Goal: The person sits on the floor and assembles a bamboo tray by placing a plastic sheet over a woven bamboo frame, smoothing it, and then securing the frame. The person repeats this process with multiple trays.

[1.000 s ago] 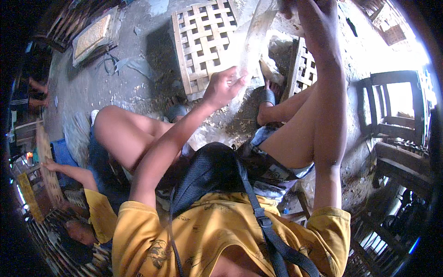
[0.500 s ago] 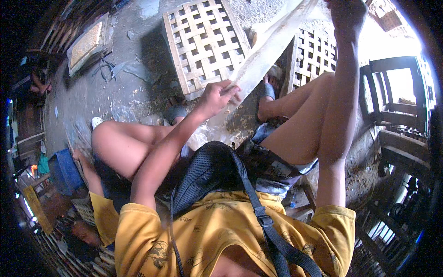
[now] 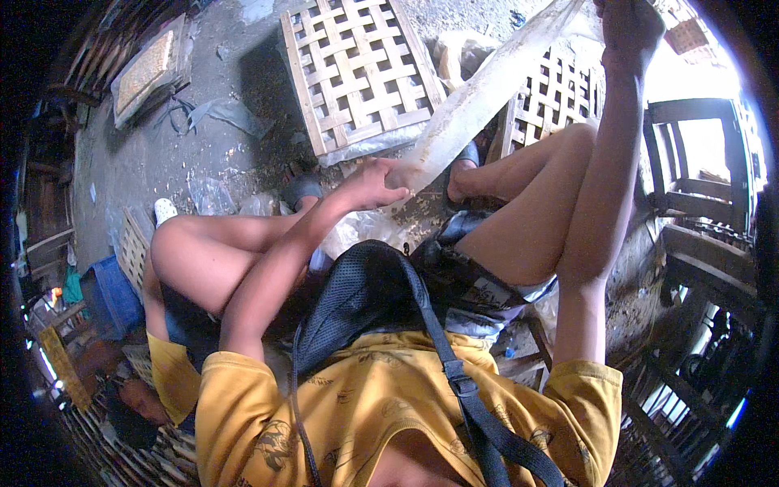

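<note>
- Head view: clear plastic sheet (image 3: 491, 96), 1 o'clock, stretched diagonally.
- Left hand (image 3: 372, 187), 12 o'clock: grip pinching lower end.
- Right hand (image 3: 631, 39), toward 2 o'clock: grip apparently closed on upper end.
- I judge: tensioning; next requires even pull.

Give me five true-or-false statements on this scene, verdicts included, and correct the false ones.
1. The left hand holds the lower end of a plastic sheet. True.
2. The right hand rests on a knee. False: it is up by the picture's top edge.
3. A woven lattice panel lies ahead of the left hand. True.
4. The person's shirt is red. False: it is yellow.
5. A blue container is on the person's left. True.
</note>
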`<state>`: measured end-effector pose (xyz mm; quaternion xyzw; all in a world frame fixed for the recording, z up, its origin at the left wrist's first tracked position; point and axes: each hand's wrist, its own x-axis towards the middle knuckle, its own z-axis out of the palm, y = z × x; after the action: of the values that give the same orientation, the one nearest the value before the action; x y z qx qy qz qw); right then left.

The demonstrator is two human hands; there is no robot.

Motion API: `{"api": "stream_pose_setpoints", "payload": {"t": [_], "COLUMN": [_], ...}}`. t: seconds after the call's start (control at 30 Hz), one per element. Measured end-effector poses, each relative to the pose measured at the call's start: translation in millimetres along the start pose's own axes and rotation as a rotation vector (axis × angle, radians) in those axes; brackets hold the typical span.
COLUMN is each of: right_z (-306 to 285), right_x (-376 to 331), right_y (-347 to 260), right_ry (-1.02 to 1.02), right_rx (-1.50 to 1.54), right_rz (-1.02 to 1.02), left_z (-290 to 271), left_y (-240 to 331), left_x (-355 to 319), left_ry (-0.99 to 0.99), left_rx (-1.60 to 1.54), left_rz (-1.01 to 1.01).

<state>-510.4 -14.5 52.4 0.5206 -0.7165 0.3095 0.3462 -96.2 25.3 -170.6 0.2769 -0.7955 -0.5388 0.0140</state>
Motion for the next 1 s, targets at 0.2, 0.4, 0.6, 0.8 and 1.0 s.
{"api": "stream_pose_setpoints", "payload": {"t": [0.2, 0.4, 0.6, 0.8, 1.0], "right_z": [-24, -47, -20, -20, -33], "right_x": [-9, -6, -7, -8, -6], "right_y": [-70, -113, -106, -71, -81], "right_ry": [-0.130, -0.149, -0.055, -0.045, -0.078], "right_rx": [0.790, 0.850, 0.684, 0.639, 0.586], "right_rz": [0.459, 0.456, 0.253, 0.301, 0.366], "left_z": [13, 36, 15, 28, 28], "left_y": [21, 21, -3, -26, -33], "left_x": [23, 58, 26, 20, 14], "left_ry": [0.148, 0.475, 0.284, 0.006, -0.207], "left_rx": [-0.088, -0.146, 0.026, 0.021, 0.125], "left_rz": [0.023, 0.188, 0.107, 0.066, 0.028]}}
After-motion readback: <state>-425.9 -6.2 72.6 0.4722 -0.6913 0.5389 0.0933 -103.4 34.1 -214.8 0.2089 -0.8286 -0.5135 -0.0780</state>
